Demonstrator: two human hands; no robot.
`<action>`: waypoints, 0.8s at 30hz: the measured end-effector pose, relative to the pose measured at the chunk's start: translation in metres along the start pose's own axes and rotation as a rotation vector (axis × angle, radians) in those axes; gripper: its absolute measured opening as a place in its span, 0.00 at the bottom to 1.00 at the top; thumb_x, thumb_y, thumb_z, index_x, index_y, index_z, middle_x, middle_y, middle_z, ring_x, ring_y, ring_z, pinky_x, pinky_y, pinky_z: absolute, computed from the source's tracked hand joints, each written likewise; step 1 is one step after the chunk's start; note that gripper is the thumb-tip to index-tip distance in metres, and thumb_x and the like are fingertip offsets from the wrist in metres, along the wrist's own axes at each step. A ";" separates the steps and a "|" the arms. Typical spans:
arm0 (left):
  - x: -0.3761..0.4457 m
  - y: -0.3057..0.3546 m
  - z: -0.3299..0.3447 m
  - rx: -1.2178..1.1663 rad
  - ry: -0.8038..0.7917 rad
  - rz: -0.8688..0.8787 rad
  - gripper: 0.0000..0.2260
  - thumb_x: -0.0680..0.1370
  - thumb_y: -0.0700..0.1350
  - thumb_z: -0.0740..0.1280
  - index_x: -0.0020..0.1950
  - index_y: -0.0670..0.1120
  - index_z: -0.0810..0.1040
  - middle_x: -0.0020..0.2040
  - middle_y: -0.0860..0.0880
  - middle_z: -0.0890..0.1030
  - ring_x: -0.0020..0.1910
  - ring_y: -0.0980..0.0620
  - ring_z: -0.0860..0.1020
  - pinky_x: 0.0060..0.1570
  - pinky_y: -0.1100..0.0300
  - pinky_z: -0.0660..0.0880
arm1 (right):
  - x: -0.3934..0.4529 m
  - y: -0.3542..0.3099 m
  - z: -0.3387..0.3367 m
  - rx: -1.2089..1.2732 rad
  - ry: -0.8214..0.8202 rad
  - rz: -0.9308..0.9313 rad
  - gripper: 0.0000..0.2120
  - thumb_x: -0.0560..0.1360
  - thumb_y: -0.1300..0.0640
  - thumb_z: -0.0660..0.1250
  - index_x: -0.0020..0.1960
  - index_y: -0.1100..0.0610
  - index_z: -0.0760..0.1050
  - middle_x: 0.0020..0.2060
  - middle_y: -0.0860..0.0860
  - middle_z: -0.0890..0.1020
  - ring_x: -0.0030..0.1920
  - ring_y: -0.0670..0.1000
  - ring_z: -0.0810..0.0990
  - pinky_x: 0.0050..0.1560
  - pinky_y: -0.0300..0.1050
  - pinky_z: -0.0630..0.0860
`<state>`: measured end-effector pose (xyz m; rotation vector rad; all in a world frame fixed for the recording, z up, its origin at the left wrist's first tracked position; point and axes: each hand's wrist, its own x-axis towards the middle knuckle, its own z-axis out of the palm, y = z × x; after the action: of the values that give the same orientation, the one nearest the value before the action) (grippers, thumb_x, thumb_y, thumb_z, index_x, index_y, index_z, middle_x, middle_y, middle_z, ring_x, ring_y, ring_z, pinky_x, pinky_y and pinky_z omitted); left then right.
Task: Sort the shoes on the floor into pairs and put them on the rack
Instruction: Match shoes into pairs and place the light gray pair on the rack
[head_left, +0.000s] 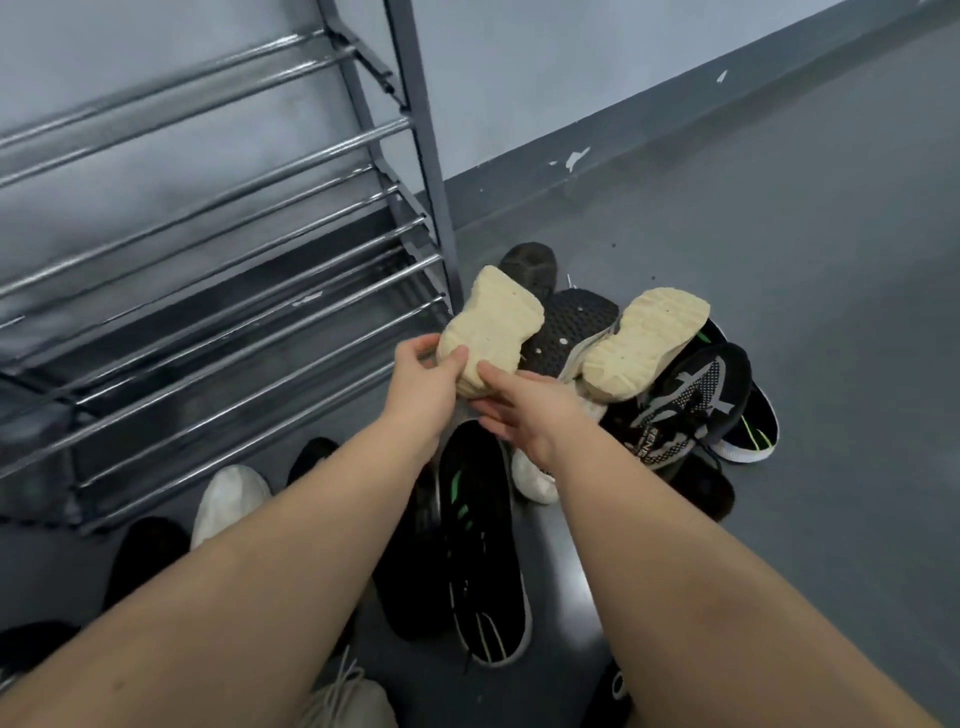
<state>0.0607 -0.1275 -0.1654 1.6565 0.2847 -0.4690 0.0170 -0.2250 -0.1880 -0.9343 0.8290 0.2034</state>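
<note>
At centre frame, both hands, left (421, 382) and right (524, 410), are pinching the cream rubber-soled shoe (491, 327), sole-up, its matching cream-soled mate (641, 345) lying just right.

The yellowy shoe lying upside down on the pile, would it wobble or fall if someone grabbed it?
Probably. The upside-down cream shoe rests tilted across other shoes, not flat on the floor, so it may slide off when nudged. Its thick, foam-like sole suggests that it is light. The chunky sole likely bends only a little.
</note>
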 end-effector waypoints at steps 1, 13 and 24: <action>-0.008 0.000 -0.018 0.028 0.002 0.035 0.12 0.77 0.43 0.67 0.58 0.50 0.69 0.55 0.48 0.78 0.53 0.49 0.79 0.59 0.50 0.75 | -0.006 0.006 0.010 -0.054 -0.038 0.018 0.15 0.74 0.51 0.70 0.56 0.58 0.75 0.42 0.52 0.82 0.46 0.51 0.82 0.48 0.45 0.79; -0.114 -0.021 -0.225 0.507 -0.034 0.291 0.31 0.73 0.46 0.72 0.71 0.57 0.61 0.53 0.60 0.78 0.54 0.57 0.78 0.56 0.59 0.74 | -0.098 0.081 0.151 -0.345 -0.290 0.345 0.23 0.72 0.39 0.67 0.55 0.56 0.75 0.48 0.56 0.80 0.50 0.56 0.80 0.54 0.55 0.78; -0.147 -0.051 -0.278 -0.291 -0.081 -0.437 0.28 0.76 0.65 0.56 0.66 0.45 0.72 0.60 0.44 0.77 0.52 0.46 0.77 0.59 0.51 0.72 | -0.126 0.119 0.185 -0.485 -0.380 0.275 0.26 0.76 0.41 0.63 0.63 0.61 0.73 0.51 0.55 0.81 0.51 0.55 0.80 0.55 0.51 0.76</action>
<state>-0.0531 0.1658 -0.1181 1.2858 0.6299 -0.7810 -0.0270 0.0136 -0.1143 -1.1821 0.5560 0.8234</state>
